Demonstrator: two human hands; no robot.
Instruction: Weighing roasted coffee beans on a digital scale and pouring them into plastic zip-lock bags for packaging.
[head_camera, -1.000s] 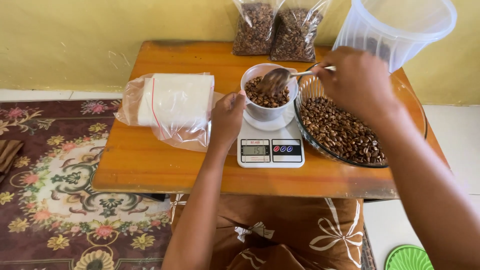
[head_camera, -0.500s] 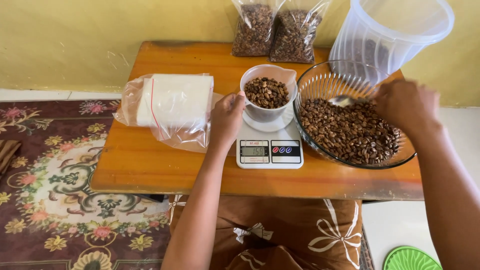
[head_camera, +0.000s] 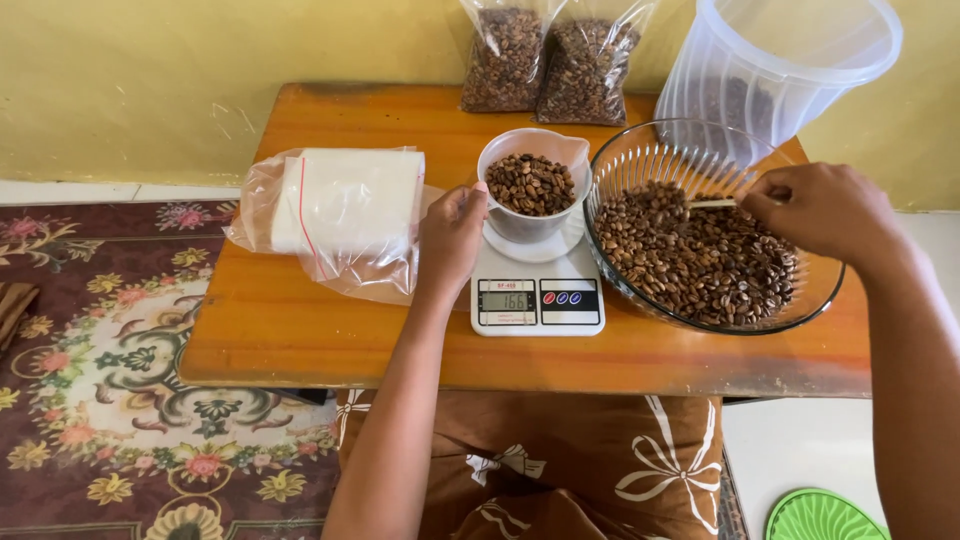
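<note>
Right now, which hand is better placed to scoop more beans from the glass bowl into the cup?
Probably the right hand: it already holds the spoon handle over the glass bowl of beans. The left hand is busy steadying the cup on the scale.

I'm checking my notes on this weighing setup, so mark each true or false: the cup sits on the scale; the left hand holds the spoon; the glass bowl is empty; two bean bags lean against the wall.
1. The cup sits on the scale: true.
2. The left hand holds the spoon: false; the right hand holds it, while the left touches the cup.
3. The glass bowl is empty: false; it holds coffee beans.
4. Two bean bags lean against the wall: true.
</note>
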